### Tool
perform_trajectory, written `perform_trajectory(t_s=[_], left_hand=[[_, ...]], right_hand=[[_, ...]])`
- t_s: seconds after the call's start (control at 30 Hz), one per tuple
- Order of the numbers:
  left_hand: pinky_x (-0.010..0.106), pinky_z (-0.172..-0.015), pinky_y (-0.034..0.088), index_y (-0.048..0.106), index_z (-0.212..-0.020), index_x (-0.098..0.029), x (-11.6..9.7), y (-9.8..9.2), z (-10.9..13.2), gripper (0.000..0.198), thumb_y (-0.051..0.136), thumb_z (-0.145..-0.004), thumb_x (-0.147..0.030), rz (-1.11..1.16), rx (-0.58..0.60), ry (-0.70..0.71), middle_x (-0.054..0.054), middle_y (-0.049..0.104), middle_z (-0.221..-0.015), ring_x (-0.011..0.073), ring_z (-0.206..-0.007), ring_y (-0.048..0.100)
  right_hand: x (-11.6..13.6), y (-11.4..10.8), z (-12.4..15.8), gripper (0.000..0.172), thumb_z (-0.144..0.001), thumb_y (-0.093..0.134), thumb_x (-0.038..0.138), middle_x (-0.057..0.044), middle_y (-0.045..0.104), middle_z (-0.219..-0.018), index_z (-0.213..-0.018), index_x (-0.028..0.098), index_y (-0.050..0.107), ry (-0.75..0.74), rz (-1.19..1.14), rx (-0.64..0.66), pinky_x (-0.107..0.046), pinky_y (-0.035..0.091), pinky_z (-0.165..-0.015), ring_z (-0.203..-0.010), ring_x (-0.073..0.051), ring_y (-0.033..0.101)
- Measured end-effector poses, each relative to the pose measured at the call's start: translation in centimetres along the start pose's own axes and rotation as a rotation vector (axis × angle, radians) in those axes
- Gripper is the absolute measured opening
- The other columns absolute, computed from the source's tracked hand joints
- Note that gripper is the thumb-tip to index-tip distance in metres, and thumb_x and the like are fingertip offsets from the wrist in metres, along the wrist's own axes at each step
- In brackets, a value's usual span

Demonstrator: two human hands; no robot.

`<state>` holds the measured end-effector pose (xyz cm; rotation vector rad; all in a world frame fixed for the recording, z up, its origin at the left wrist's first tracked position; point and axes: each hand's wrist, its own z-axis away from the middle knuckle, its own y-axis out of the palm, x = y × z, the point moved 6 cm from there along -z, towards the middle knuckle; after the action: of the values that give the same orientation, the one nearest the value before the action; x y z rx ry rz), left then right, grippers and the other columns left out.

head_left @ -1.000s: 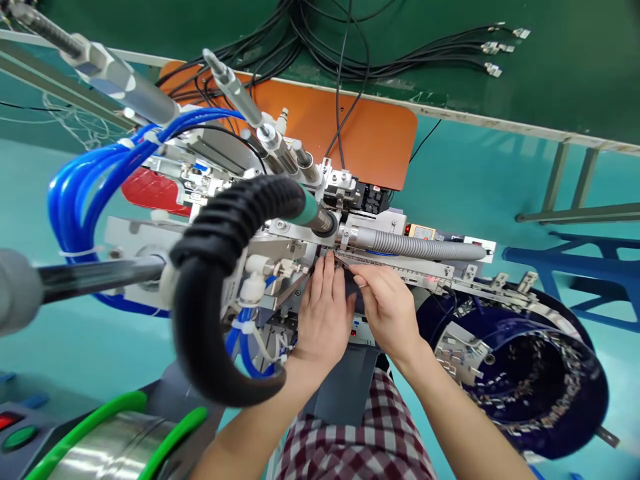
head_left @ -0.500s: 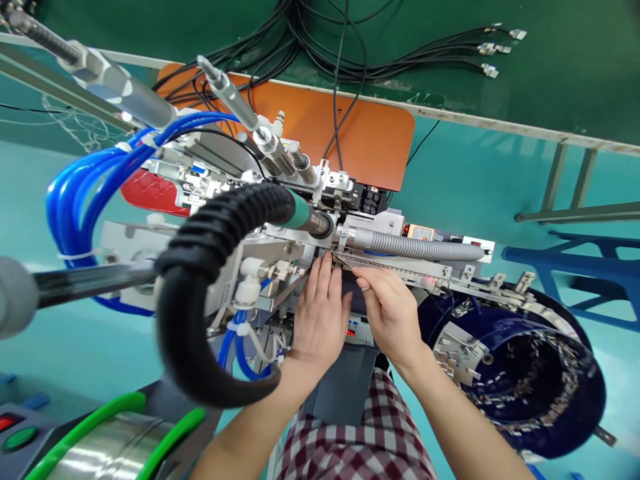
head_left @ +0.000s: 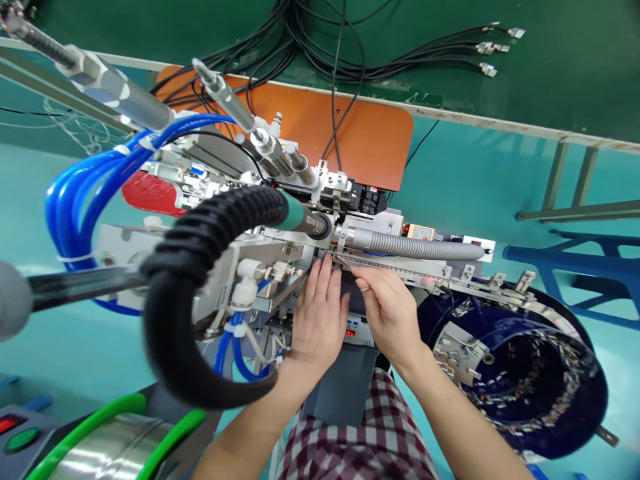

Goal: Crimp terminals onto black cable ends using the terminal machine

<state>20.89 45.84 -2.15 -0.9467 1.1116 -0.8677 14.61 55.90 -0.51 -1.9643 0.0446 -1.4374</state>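
My left hand [head_left: 319, 313] lies palm down on the machine with its fingers stretched forward. Their tips touch the near side of the metal feed track [head_left: 395, 270], beside the work point. To its right, my right hand [head_left: 393, 310] pinches a thin pointed tool, seemingly tweezers [head_left: 344, 264], between thumb and forefinger. The tool's tip points left, toward my left fingertips, at the end of the track. Whatever small part lies at the tip is too small to make out. Just above the fingers ends a soldering iron handle [head_left: 316, 225] with a black ribbed cable [head_left: 225, 217].
A dark blue bowl feeder [head_left: 590, 393] with many small metal parts stands at the right. A grey corrugated hose [head_left: 425, 248] runs above the track. Blue air tubes [head_left: 65, 213] and a solder wire spool [head_left: 115, 447] are at the left. Cables with connectors [head_left: 487, 69] lie on the green bench [head_left: 565, 87].
Both hands stay in nearly the same place and grip. The black ribbed cable appears slightly further left as the view shifts a little.
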Motion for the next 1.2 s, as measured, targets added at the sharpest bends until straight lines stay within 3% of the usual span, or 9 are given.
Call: perform_trajectory(t_s=[0.9, 1.03, 1.2], left_hand=[[0.053, -0.106, 0.043, 0.046, -0.131, -0.009, -0.1, -0.1, 0.0, 0.039, 0.047, -0.094, -0.023, 0.002, -0.039, 0.011, 0.023, 0.038, -0.15, 0.0352, -0.14, 0.033], [0.053, -0.109, 0.041, 0.043, -0.133, -0.012, -0.6, -0.8, 1.2, 0.04, 0.047, -0.094, -0.021, 0.064, -0.056, 0.023, 0.022, 0.037, -0.15, 0.0331, -0.142, 0.031], [0.052, -0.113, 0.036, 0.037, -0.137, -0.017, -1.0, -0.8, 4.1, 0.043, 0.044, -0.095, -0.018, 0.25, 0.046, -0.053, 0.018, 0.023, -0.157, 0.0295, -0.147, 0.02]], right_hand=[[0.4, -2.1, 1.0, 0.026, -0.095, 0.051, 0.012, -0.007, 0.071, -0.103, -0.117, 0.021, 0.062, 0.033, 0.013, -0.035, -0.038, 0.054, -0.083, -0.095, -0.02, 0.064], [0.7, -2.5, 1.2, 0.026, -0.095, 0.05, 0.013, -0.007, 0.071, -0.103, -0.116, 0.022, 0.063, 0.039, 0.017, -0.043, -0.038, 0.055, -0.082, -0.095, -0.02, 0.065], [1.0, -2.5, 1.5, 0.026, -0.095, 0.051, 0.012, -0.007, 0.071, -0.102, -0.115, 0.022, 0.063, 0.055, -0.018, -0.033, -0.038, 0.055, -0.08, -0.094, -0.02, 0.065]])
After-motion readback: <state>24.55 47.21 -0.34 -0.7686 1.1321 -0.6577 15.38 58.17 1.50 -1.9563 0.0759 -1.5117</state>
